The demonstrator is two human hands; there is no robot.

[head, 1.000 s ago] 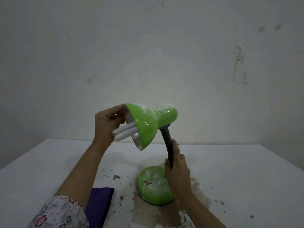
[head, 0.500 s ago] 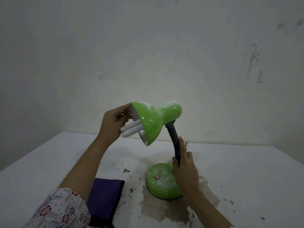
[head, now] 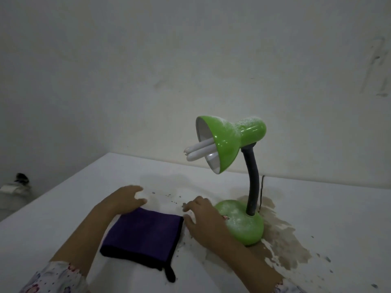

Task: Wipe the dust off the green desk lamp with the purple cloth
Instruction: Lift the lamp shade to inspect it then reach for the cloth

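The green desk lamp (head: pixel 227 142) stands on the white table (head: pixel 63 208), right of centre, with a black bendy neck and a round green base (head: pixel 245 225) powdered with white dust. Dust also lies on top of its shade, and a white bulb sticks out to the left. A folded purple cloth (head: pixel 143 233) lies flat on the table in front of me. My left hand (head: pixel 124 199) hovers at the cloth's far left corner, fingers relaxed. My right hand (head: pixel 203 220) is at the cloth's right edge, between cloth and lamp base, fingers spread and holding nothing.
A brown stain with peeled paint (head: pixel 283 244) spreads over the table around and right of the lamp base. A thin dark cord (head: pixel 262 193) runs behind the neck. A plain wall rises just behind the table; the table's left edge drops away.
Both hands have let go of the lamp and come down to the purple cloth. The lamp now stands by itself, shade still tilted left. The view has shifted so the cloth lies fully in sight.
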